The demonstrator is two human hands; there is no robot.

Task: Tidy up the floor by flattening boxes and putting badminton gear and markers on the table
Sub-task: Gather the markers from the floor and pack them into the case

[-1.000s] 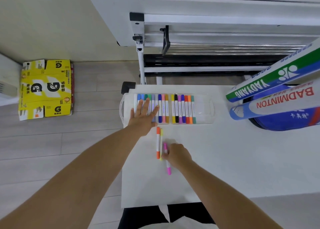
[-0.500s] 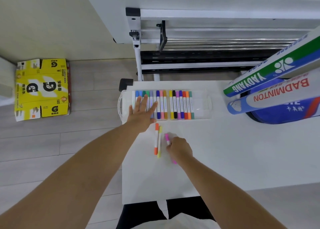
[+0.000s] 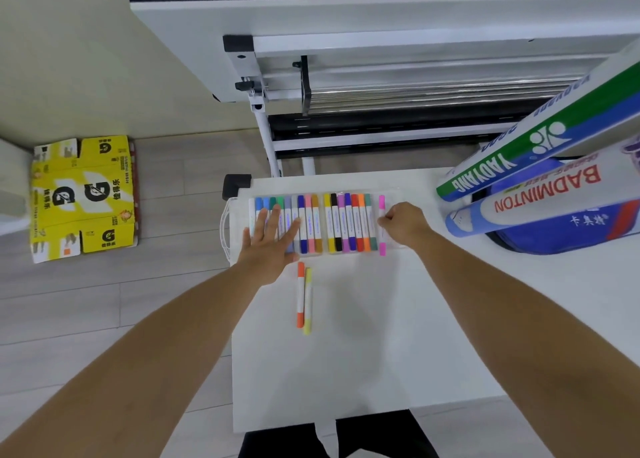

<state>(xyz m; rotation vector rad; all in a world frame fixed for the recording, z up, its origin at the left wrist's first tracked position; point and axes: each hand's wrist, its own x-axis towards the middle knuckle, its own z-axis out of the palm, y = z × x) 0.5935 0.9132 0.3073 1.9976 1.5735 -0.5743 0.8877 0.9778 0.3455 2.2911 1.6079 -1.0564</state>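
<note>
A clear marker case [image 3: 393, 194] with several coloured markers lies on the white table [image 3: 363, 371]. My left hand [image 3: 272, 241] rests flat and open on the case's left half. My right hand [image 3: 403, 223] pinches a pink marker [image 3: 382, 203] at the right end of the marker row. An orange marker [image 3: 300, 295] and a yellow marker [image 3: 307, 301] lie side by side on the table in front of the case. Two shuttlecock tubes [image 3: 540, 152] lean on a blue badminton bag [image 3: 568, 236] at the right.
A flattened yellow box [image 3: 81, 198] lies on the wooden floor at the left, by the wall. A white machine on a metal stand [image 3: 381, 87] stands behind the table. A black caster [image 3: 236, 182] sits by the table's far left corner.
My right hand lifted the pink marker from beside the orange and yellow ones and carried it up to the right end of the case. My left hand stayed on the case.
</note>
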